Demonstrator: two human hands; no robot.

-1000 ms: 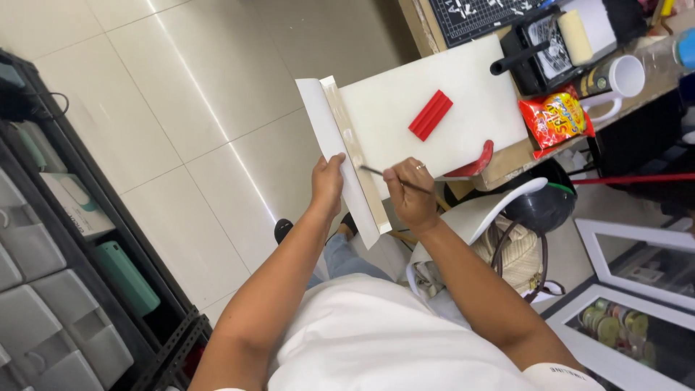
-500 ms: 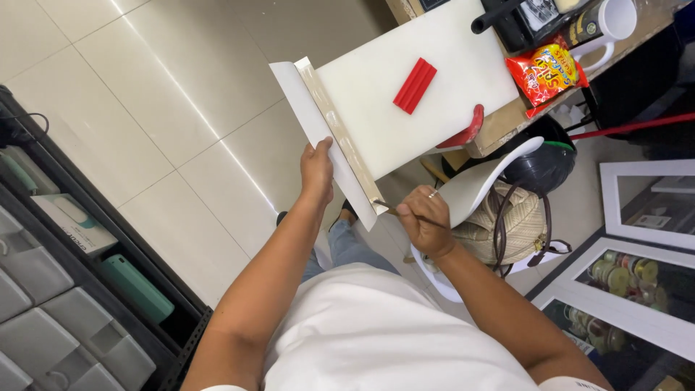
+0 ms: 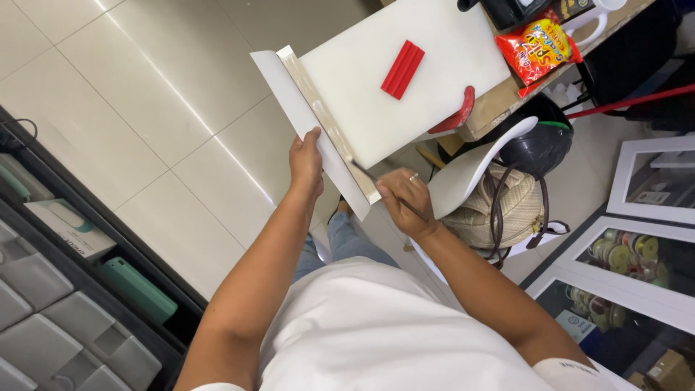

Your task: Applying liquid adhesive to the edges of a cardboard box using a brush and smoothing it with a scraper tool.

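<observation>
The left hand (image 3: 306,163) clamps the white folded sheet (image 3: 304,116); the right hand (image 3: 407,201), fingers together, holds a thin brush (image 3: 365,172), its tip on the beige strip (image 3: 326,119) just beyond. Gluing seems underway; steady strokes needed.

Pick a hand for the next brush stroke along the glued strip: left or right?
Right. The right hand holds the thin brush, its tip at the tan strip. The left hand grips the white board's edge.
</observation>
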